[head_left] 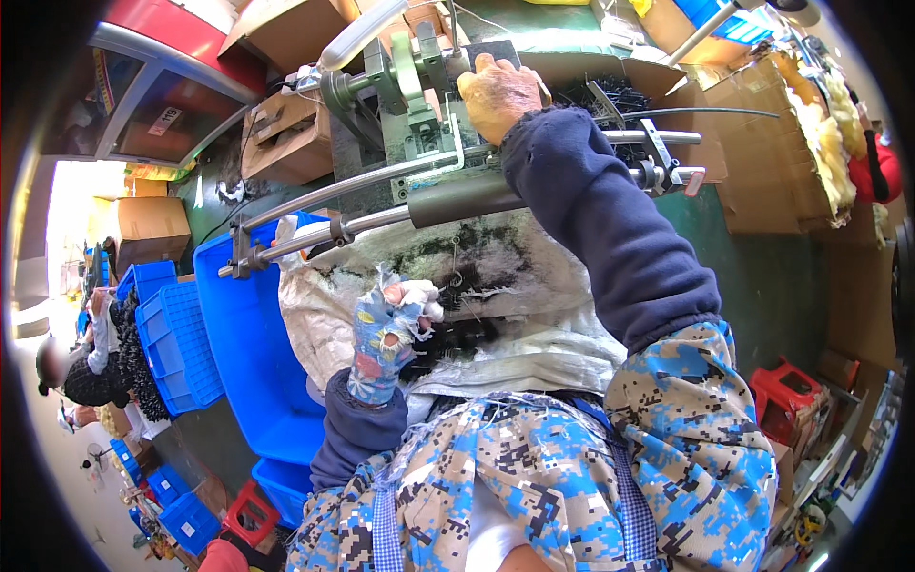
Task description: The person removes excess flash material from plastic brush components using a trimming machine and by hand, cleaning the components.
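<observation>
My left hand [393,319], in a torn, patterned glove with bare fingertips showing, is closed above the cloth over my lap. At its fingertips is a thin wire piece [456,278] with a small coil and a hooked end, which looks pinched there. Farther off, my bare right hand [499,97] is curled closed at the dark metal plate of a bench machine [410,86]. What its fingers grip is hidden beneath them. Below that wrist run a steel rod [362,226] and a dark padded roller [462,198]. The pale, black-stained cloth [534,334] covers my lap.
A large blue bin [253,362] stands left of my lap, with stacked blue crates [181,343] beyond. Cardboard boxes [286,138] flank the machine, and a big carton [753,143] is at the right. Red stools [786,396] stand on the floor. Another person [95,372] sits at far left.
</observation>
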Demonstrator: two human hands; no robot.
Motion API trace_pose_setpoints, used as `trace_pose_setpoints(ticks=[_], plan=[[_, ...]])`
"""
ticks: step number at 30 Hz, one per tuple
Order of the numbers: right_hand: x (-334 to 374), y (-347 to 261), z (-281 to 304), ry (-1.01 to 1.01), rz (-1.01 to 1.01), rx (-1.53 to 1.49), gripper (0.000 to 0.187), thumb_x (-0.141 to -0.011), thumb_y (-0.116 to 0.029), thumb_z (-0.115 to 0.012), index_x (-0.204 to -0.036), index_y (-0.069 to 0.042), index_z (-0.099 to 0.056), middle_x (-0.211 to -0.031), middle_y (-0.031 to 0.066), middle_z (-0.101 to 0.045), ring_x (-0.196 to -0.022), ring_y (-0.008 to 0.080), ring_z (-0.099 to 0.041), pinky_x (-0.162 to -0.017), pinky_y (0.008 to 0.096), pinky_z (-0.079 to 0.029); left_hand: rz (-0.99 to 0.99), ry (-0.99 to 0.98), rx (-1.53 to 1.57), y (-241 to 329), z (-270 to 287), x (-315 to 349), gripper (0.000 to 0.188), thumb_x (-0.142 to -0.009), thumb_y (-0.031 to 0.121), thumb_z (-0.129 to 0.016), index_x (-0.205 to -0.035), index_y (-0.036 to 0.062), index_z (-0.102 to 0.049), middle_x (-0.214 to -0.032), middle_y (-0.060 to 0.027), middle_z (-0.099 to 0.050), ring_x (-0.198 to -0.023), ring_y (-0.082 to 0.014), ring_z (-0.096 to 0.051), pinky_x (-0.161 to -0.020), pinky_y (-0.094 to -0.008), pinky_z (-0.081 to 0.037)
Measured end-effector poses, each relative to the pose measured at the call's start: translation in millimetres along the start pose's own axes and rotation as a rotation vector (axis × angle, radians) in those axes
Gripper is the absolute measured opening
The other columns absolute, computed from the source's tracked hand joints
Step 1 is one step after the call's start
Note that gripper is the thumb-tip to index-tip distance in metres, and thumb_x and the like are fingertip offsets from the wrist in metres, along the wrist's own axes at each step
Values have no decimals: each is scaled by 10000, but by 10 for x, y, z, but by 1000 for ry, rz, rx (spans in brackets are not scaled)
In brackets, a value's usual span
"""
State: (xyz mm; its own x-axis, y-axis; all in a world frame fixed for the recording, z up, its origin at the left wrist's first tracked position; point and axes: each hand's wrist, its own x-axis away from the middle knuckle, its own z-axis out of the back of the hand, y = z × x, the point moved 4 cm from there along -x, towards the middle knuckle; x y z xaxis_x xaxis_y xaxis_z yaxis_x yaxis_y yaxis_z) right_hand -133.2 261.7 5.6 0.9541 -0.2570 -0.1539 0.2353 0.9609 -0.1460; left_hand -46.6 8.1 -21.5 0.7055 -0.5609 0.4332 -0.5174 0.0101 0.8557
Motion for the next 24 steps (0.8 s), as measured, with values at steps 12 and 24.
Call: trace_pose_setpoints(ticks=[12, 24], plan=[[-10, 42, -46, -43, 27, -89, 192, -750, -129, -483, -890, -95, -610, -968, 102, -558, -959, 273, -509, -808, 445, -364, 7, -158, -239, -75, -131, -16, 291, -858, 86, -468, -1131, -16, -462, -908, -152, -609, -713, -173, -583, -629, -247, -470], [359, 218, 51, 152, -63, 53, 409, -726, -293, -592, -1028, -22, -547, -1084, 109, -457, -1055, 263, -389, -859, 479, -267, 24, -153, -82, -105, -115, 19, 293, -828, 41, -499, -1110, -36, -490, -877, -121, -612, -684, -151, -585, -585, -229, -464]])
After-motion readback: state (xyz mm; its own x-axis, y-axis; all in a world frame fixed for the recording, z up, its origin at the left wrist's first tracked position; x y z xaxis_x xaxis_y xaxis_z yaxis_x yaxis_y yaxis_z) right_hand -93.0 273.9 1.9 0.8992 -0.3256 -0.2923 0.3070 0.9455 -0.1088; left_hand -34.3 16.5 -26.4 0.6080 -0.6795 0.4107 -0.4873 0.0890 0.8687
